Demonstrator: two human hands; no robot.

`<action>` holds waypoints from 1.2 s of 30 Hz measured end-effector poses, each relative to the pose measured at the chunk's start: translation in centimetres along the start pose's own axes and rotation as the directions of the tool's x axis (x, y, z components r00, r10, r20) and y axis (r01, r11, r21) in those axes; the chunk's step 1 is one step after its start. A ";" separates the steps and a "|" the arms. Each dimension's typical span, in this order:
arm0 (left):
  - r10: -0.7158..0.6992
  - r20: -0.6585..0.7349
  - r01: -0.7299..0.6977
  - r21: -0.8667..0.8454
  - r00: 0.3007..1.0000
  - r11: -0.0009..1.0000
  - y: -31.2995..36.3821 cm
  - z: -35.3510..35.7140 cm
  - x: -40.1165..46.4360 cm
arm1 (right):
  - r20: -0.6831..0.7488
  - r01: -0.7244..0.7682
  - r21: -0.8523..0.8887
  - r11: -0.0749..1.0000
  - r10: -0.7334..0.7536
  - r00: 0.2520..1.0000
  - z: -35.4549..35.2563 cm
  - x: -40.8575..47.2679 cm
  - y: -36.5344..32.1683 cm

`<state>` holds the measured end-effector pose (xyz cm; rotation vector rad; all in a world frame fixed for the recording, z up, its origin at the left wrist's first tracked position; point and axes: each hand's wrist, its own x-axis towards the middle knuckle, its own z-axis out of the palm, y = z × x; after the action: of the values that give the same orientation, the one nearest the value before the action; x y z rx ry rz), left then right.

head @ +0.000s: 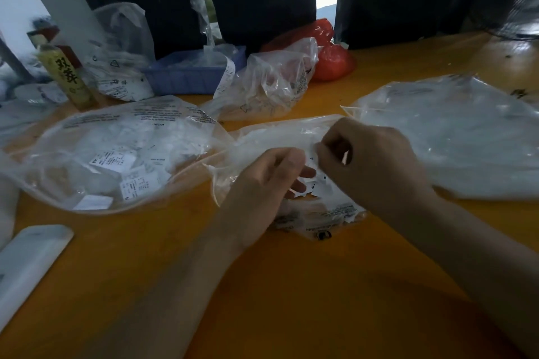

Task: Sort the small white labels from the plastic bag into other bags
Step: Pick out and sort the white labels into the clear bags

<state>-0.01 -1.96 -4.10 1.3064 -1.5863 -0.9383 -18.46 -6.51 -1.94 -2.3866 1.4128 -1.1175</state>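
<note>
Pinching small white labels (pixel 316 183) between left hand (pixel 262 183) and right hand (pixel 376 160).

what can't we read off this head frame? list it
Head view:
- Label text: too small and blurred.
- Left hand fingertips: hidden among labels and the middle bag.
- Right hand grip: curled, back to camera; what it pinches is hidden.
- Right bag contents: glare.
- White object: cut by left edge.
- Blue tray contents: covered by plastic.

Blue tray (pixel 186 79), red bag (pixel 332 63), yellow box (pixel 68 77), orange table (pixel 291 285)
</note>
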 end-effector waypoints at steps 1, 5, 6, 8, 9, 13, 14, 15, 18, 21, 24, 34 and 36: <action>-0.006 -0.016 0.005 -0.013 1.000 1.000 0.0 0.0 0.0 | 0.008 0.043 -0.026 0.999 -0.043 0.999 0.5 -0.2 -0.3; -0.029 -0.115 0.021 -0.070 0.993 0.997 -0.1 -0.3 -0.1 | -0.016 0.082 0.022 0.996 -0.081 0.997 1.5 -0.6 -0.6; -0.041 -0.131 0.027 -0.107 0.991 0.994 -0.1 -0.3 -0.1 | -0.019 0.051 0.069 0.996 -0.049 0.999 1.6 -0.7 -0.4; -0.079 -0.159 0.049 -0.184 0.984 0.982 -0.2 -0.3 0.0 | -0.037 -0.020 0.168 0.986 0.027 0.999 1.6 -0.6 -0.1; -0.099 -0.174 0.060 -0.214 0.980 0.975 -0.3 -0.3 0.1 | -0.044 -0.052 0.208 0.977 0.062 0.997 1.5 -0.6 0.1; -0.134 -0.216 0.081 -0.237 0.967 0.968 -0.5 -0.3 0.3 | 0.007 -0.171 0.411 0.895 0.185 0.983 1.4 -0.2 0.5; -0.133 -0.212 0.081 -0.238 0.968 0.968 -0.5 -0.3 0.3 | 0.041 -0.205 0.509 0.836 0.214 0.976 1.3 -0.1 0.5; -0.127 -0.201 0.077 -0.236 0.971 0.969 -0.5 -0.3 0.3 | 0.085 -0.243 0.590 0.770 0.240 0.967 1.2 0.0 0.5; -0.087 -0.152 0.062 -0.165 0.985 0.984 -0.5 -0.4 0.1 | 0.280 -0.362 0.670 0.649 0.231 0.932 1.0 0.1 1.0; -0.077 -0.132 0.059 -0.130 0.988 0.990 -0.6 -0.4 0.0 | 0.343 -0.361 0.661 0.658 0.164 0.925 1.1 0.0 1.4; -0.091 -0.155 0.065 -0.161 0.984 0.985 -0.8 -0.5 0.1 | 0.284 -0.322 0.662 0.677 0.171 0.943 1.2 0.0 1.5; -0.137 -0.175 0.065 -0.364 0.975 0.929 -0.7 -0.6 0.3 | 0.125 -0.142 0.437 0.888 0.096 0.987 1.8 -0.3 0.5; -0.196 -0.228 0.075 -0.451 0.954 0.889 -0.9 -0.9 0.6 | 0.082 -0.131 0.325 0.936 0.110 0.991 2.1 -0.1 0.9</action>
<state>1.12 -2.72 -4.53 1.1722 -1.0075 -1.0801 -17.72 -7.47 -3.91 -2.0548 1.2211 -1.1351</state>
